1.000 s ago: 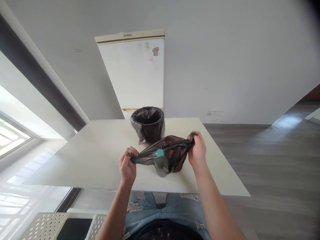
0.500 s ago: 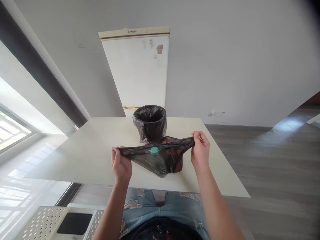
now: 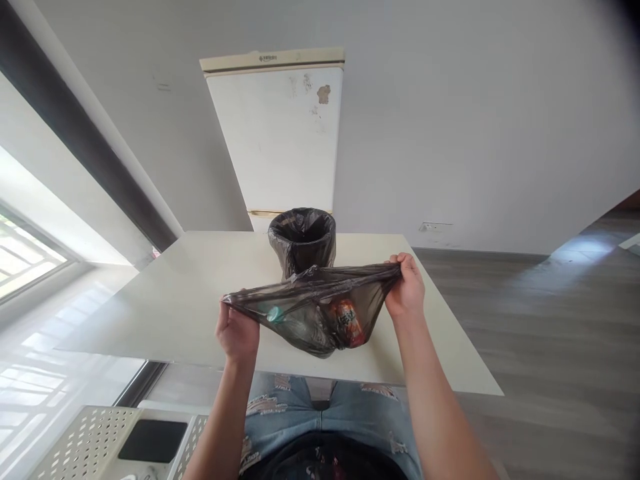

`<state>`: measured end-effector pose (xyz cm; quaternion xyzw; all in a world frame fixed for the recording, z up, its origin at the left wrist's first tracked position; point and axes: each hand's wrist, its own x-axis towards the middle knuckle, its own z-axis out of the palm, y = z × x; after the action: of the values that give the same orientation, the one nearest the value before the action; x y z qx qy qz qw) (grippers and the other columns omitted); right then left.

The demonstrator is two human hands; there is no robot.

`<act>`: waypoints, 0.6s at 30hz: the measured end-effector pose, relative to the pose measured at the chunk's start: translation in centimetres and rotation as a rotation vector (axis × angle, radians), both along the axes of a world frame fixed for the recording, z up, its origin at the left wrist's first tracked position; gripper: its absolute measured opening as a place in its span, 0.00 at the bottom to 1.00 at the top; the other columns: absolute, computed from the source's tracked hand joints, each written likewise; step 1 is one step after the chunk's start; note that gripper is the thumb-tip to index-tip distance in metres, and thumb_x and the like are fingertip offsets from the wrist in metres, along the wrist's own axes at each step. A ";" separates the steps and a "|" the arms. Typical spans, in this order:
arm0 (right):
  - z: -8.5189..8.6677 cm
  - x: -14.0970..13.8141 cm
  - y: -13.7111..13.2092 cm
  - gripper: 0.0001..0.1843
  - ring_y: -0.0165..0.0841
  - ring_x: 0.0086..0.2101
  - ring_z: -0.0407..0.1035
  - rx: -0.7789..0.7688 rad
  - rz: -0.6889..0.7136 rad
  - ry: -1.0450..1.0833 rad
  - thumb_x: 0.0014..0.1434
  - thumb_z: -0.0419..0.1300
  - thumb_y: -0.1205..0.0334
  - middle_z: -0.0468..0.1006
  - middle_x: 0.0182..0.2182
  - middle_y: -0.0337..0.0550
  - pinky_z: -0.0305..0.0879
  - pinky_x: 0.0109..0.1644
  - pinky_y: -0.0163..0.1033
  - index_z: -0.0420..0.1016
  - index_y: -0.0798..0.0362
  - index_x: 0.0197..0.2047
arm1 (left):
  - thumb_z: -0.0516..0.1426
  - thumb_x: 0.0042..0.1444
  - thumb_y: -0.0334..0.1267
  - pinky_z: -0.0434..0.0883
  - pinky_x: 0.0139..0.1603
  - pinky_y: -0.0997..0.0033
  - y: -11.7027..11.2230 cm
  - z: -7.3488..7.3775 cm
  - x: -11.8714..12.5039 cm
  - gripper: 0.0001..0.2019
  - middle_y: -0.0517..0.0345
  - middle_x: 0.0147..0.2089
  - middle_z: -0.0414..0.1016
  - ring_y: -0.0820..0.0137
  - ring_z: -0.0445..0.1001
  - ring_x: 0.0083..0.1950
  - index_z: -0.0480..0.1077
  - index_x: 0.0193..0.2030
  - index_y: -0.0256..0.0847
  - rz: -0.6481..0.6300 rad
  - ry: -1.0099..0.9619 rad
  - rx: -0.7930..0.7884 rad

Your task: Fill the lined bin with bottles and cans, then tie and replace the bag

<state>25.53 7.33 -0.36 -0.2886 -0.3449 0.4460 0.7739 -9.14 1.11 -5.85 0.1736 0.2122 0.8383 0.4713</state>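
Observation:
A thin dark plastic rubbish bag (image 3: 310, 313) hangs stretched between my two hands above the white table (image 3: 175, 313). My left hand (image 3: 237, 333) is closed on its left rim. On the right rim, my right hand (image 3: 407, 288) is pinched shut. Through the plastic I see a bottle with a teal cap (image 3: 274, 313) and a red-orange packet (image 3: 347, 321). The bag's bottom rests on or just above the tabletop. Behind it stands a small bin (image 3: 303, 241) lined with a black bag, its mouth open.
A tall white fridge (image 3: 277, 133) stands against the wall behind the table. A white perforated stool or crate (image 3: 90, 443) with a dark panel is at lower left. A window is on the left; grey wood floor stretches to the right.
My hands have moved further apart and slightly up, pulling the bag's mouth wider and tauter. The bottle cap inside has slid left and the red packet now shows.

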 end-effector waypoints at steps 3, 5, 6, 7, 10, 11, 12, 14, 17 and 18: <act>0.4 -0.1 0.7 0.22 0.28 0.25 0.52 0.006 -0.038 0.017 0.61 0.67 0.40 0.55 0.29 0.33 0.61 0.28 0.35 0.64 0.46 0.34 | 0.63 0.63 0.41 0.72 0.51 0.70 -0.3 -0.2 0.5 0.05 0.64 0.36 0.79 0.73 0.78 0.40 0.75 0.42 0.43 -0.026 0.003 0.008; 1.0 -0.2 1.3 0.22 0.29 0.25 0.51 0.029 -0.079 0.030 0.61 0.65 0.40 0.53 0.29 0.33 0.63 0.30 0.36 0.63 0.46 0.34 | 0.63 0.62 0.42 0.72 0.46 0.71 -0.5 -0.5 1.0 0.07 0.64 0.32 0.73 0.72 0.75 0.36 0.74 0.41 0.43 -0.052 0.056 0.000; 1.3 -0.3 1.6 0.22 0.29 0.26 0.53 0.042 -0.100 0.034 0.61 0.65 0.39 0.54 0.30 0.33 0.64 0.31 0.37 0.63 0.46 0.34 | 0.63 0.62 0.45 0.72 0.44 0.70 -0.5 -0.7 1.4 0.09 0.63 0.31 0.71 0.72 0.73 0.35 0.73 0.40 0.43 -0.060 0.097 -0.008; 1.6 -0.3 1.9 0.22 0.29 0.27 0.55 0.054 -0.117 0.038 0.61 0.65 0.39 0.54 0.30 0.33 0.66 0.33 0.37 0.63 0.46 0.34 | 0.62 0.62 0.49 0.71 0.42 0.70 -0.5 -1.0 1.8 0.12 0.63 0.31 0.68 0.71 0.71 0.34 0.72 0.38 0.43 -0.051 0.163 -0.027; 2.1 -0.4 3.0 0.23 0.29 0.28 0.56 0.082 -0.154 0.056 0.62 0.66 0.39 0.56 0.30 0.33 0.67 0.35 0.37 0.63 0.46 0.33 | 0.54 0.66 0.61 0.68 0.38 0.71 0.0 -2.2 3.0 0.24 0.61 0.30 0.65 0.71 0.66 0.32 0.70 0.32 0.42 0.031 0.430 -0.126; 2.1 -0.5 3.3 0.23 0.29 0.28 0.56 0.088 -0.158 0.065 0.61 0.66 0.39 0.55 0.30 0.33 0.66 0.35 0.37 0.63 0.46 0.33 | 0.53 0.66 0.62 0.66 0.36 0.71 0.3 -2.6 3.3 0.25 0.62 0.28 0.63 0.71 0.64 0.31 0.71 0.31 0.41 0.046 0.510 -0.157; 2.0 -0.5 3.6 0.23 0.29 0.28 0.56 0.090 -0.157 0.074 0.61 0.67 0.40 0.55 0.30 0.33 0.66 0.35 0.36 0.63 0.46 0.33 | 0.54 0.66 0.60 0.65 0.35 0.72 0.4 -2.8 3.5 0.25 0.62 0.26 0.61 0.72 0.62 0.29 0.72 0.30 0.41 0.043 0.562 -0.180; 1.7 -0.6 4.1 0.23 0.29 0.28 0.56 0.079 -0.151 0.077 0.59 0.69 0.40 0.55 0.30 0.33 0.66 0.35 0.36 0.64 0.46 0.33 | 0.59 0.65 0.55 0.61 0.33 0.71 0.5 -3.1 3.6 0.22 0.64 0.23 0.58 0.72 0.58 0.27 0.75 0.29 0.39 -0.024 0.689 -0.207; 1.0 -0.4 4.1 0.24 0.29 0.29 0.57 0.058 -0.160 0.033 0.59 0.68 0.38 0.57 0.30 0.33 0.66 0.36 0.37 0.64 0.46 0.33 | 0.59 0.65 0.54 0.57 0.32 0.70 0.1 -2.5 2.8 0.22 0.61 0.24 0.64 0.71 0.59 0.27 0.78 0.29 0.39 -0.184 1.129 -0.238; 0.8 -0.2 4.0 0.24 0.30 0.29 0.57 0.058 -0.168 0.015 0.59 0.68 0.37 0.57 0.30 0.33 0.66 0.36 0.37 0.64 0.46 0.33 | 0.58 0.66 0.54 0.56 0.32 0.70 -0.2 -2.1 2.5 0.22 0.61 0.25 0.67 0.71 0.60 0.28 0.78 0.29 0.39 -0.226 1.274 -0.249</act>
<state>25.32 11.31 0.45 -0.2904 -0.3267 0.3714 0.8191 -6.67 0.91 -7.90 0.6014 0.5254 0.4860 0.3551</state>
